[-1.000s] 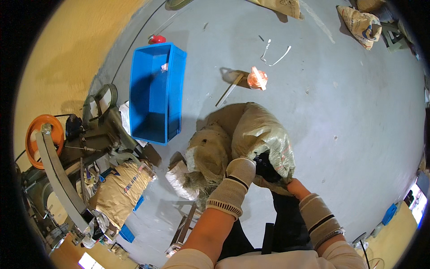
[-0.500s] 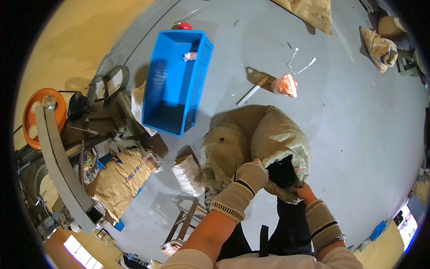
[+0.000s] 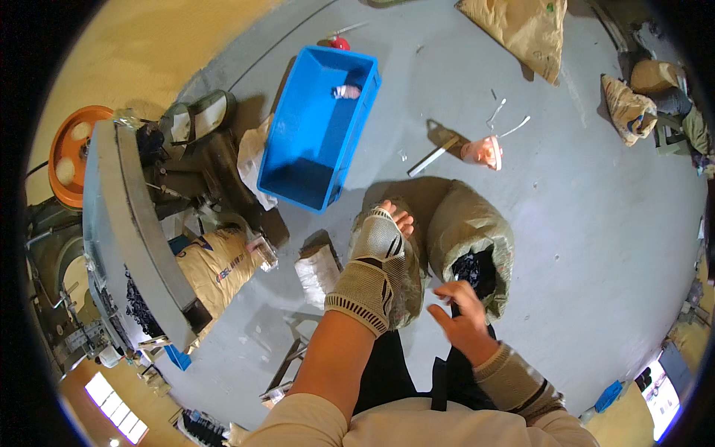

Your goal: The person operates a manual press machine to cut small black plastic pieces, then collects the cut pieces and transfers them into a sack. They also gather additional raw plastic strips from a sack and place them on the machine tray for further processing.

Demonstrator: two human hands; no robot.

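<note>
Two woven sacks stand on the floor in front of my legs. The right sack (image 3: 473,212) has its mouth spread, and shiny black material (image 3: 468,268) shows inside. My right hand (image 3: 463,319) is off that sack, just below its mouth, with fingers apart and nothing in them. Over the top of the left sack (image 3: 411,287) reaches my left hand (image 3: 395,218), its fingers loosely bent and apart. My hand and forearm hide much of that sack, so contact is unclear. Knitted beige sleeves cover both my wrists.
A blue bin (image 3: 316,130) holds a small pale bundle. Beyond the sacks lie a hammer (image 3: 432,156) and an orange-pink bag (image 3: 484,153). A white bundle (image 3: 318,276) stands left of the sacks. Machinery with a curved metal edge (image 3: 141,223) fills the left side; brown paper sacks (image 3: 521,30) lie far off.
Both hands have let go of the right sack's rim. My left hand has moved up and left over the left sack; my right hand has drawn left. The view has shifted slightly.
</note>
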